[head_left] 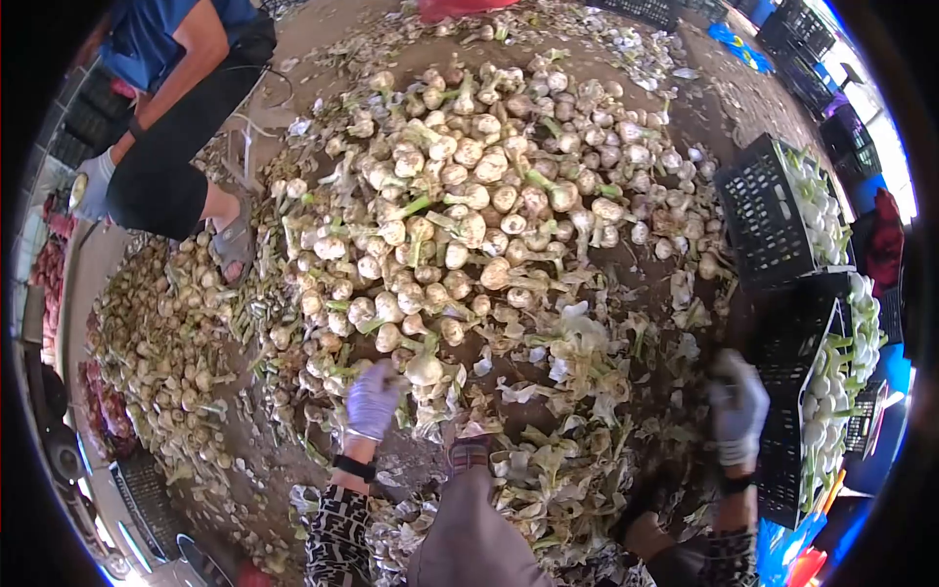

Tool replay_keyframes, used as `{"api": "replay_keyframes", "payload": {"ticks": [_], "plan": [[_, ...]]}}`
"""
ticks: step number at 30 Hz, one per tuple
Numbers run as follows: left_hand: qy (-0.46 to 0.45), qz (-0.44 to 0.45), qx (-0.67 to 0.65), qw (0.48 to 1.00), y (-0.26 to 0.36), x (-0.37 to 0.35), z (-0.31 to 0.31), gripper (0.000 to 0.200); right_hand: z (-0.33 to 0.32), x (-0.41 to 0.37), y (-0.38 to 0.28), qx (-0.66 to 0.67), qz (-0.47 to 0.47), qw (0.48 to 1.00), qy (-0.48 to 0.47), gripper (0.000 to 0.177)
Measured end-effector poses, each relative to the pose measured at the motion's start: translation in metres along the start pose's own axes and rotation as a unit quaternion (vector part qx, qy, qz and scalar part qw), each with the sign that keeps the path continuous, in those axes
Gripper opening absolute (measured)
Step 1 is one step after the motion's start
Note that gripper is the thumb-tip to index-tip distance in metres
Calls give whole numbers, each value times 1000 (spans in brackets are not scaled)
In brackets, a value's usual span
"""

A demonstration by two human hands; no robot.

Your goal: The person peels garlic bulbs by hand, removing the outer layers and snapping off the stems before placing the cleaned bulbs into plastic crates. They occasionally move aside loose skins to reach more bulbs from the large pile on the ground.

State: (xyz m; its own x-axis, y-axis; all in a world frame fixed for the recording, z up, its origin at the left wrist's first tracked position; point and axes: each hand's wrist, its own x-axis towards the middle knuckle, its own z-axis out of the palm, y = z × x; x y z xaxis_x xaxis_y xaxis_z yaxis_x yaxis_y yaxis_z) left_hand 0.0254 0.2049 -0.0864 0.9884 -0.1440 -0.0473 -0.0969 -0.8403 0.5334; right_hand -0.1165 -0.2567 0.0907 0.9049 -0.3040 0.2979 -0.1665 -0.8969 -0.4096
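A large heap of garlic bulbs point(479, 157) with green and dry stems lies on the ground in front of me. My left hand point(374, 401), in a pale glove, is at the near edge of the heap with its fingers curled closed. Right beside the fingertips is a whitish garlic bulb point(424, 369); whether they grip it I cannot make out. On the right, my right hand point(739, 406), also gloved, is closed like a fist beside a black crate point(778, 450) of cleaned garlic. What it holds, if anything, is hidden.
Loose papery skins and trimmed leaves point(558, 460) cover the ground around my legs. A second black crate point(768, 210) of garlic stands behind the first. At the upper left is another person point(166, 127) with a gloved hand, near a lower garlic pile point(161, 342).
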Motion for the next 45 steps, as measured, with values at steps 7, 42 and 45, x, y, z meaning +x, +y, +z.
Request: {"api": "replay_keyframes", "payload": {"ticks": [7,42,45], "plan": [[-79,-62,101,990,49,15,56,87,154,-25,-91,344,92,913,-198,31],[-80,255,-125,956,137,-12,2,81,197,-21,-123,577,391,682,-219,36],[-82,229,-189,951,140,-8,-2,77,197,-26,-120,608,382,665,-205,38]]}}
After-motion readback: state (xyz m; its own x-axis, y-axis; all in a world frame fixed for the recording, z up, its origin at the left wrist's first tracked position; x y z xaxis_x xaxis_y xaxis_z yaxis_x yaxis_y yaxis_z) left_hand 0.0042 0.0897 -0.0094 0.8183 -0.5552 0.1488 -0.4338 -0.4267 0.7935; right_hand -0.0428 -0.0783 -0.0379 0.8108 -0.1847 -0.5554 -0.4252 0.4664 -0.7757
